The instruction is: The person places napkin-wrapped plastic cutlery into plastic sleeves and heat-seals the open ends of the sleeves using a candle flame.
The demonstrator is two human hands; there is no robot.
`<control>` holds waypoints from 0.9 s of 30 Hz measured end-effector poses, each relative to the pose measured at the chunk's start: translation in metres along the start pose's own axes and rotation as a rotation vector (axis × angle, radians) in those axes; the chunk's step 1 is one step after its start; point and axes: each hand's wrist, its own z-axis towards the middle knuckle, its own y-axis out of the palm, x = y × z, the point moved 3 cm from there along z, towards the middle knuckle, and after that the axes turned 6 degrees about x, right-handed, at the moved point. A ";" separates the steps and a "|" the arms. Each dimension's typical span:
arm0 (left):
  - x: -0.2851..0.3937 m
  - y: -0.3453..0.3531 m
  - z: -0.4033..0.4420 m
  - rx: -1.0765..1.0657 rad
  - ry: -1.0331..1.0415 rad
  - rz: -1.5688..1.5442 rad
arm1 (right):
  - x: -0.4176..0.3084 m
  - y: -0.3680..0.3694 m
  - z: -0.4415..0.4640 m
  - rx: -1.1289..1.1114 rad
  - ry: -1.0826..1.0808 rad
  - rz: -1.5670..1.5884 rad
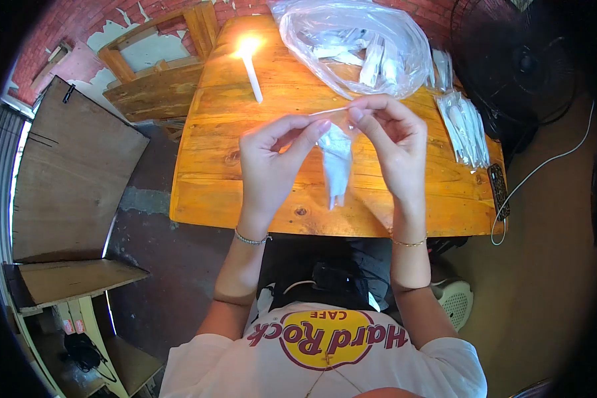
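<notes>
Over the table, a small clear plastic packet (336, 162) with white contents hangs by its top edge. My left hand (270, 146) pinches one end of that edge between thumb and fingers. At the other end, my right hand (397, 136) pinches it the same way, so the edge is pulled into a taut, narrow line. What the white contents are, I cannot make out. A lit white candle (253, 79) stands upright on the table beyond my left hand, apart from the packet.
The wooden table (209, 179) carries a large clear plastic bag (411, 43) of white packets at the back. More filled packets (463, 129) lie at the right, near a dark phone-like object (499, 192) with a white cable (544, 159). A dark fan (511, 66) stands beyond the right edge.
</notes>
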 end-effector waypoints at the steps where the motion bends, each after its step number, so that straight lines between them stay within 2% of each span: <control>1: -0.002 -0.003 0.002 0.032 -0.005 -0.004 | 0.004 0.005 -0.001 0.020 0.022 0.024; 7: -0.011 -0.019 0.011 0.119 -0.010 -0.008 | 0.038 0.028 -0.006 0.092 0.039 0.006; 10: -0.019 -0.027 0.018 0.099 -0.026 0.009 | 0.044 0.038 -0.001 0.132 0.056 -0.033; 13: -0.026 -0.030 0.023 0.084 -0.143 -0.087 | 0.050 0.046 0.011 0.127 0.043 -0.047; 19: -0.040 -0.035 0.036 0.156 -0.138 -0.179 | 0.064 0.051 0.037 0.061 0.162 -0.096; 27: -0.047 -0.037 0.053 0.204 -0.189 -0.234 | 0.073 0.058 0.058 0.114 0.119 -0.017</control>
